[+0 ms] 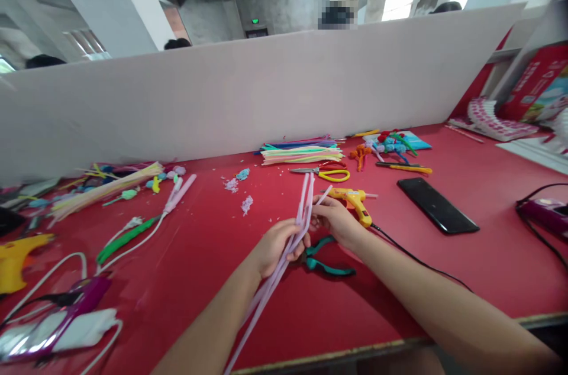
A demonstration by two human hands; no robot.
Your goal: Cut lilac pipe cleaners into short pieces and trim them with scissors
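Note:
My left hand (276, 246) grips a bundle of several long pale pink pipe cleaners (306, 200) around its middle. The bundle runs from near the table's front edge up past both hands. My right hand (333, 216) pinches the upper part of the same bundle with its fingertips. Under the hands, green-handled pliers (326, 261) lie on the red table (444, 268). A yellow glue gun (355, 200) lies just beyond my right hand, its black cord trailing to the right.
Yellow-handled scissors (326, 173), a stack of coloured pipe cleaners (302, 154) and finished craft pieces (390, 143) lie by a white partition (248, 91). A black phone (437, 205) lies right. Cables, another glue gun (18, 254) and more sticks crowd the left.

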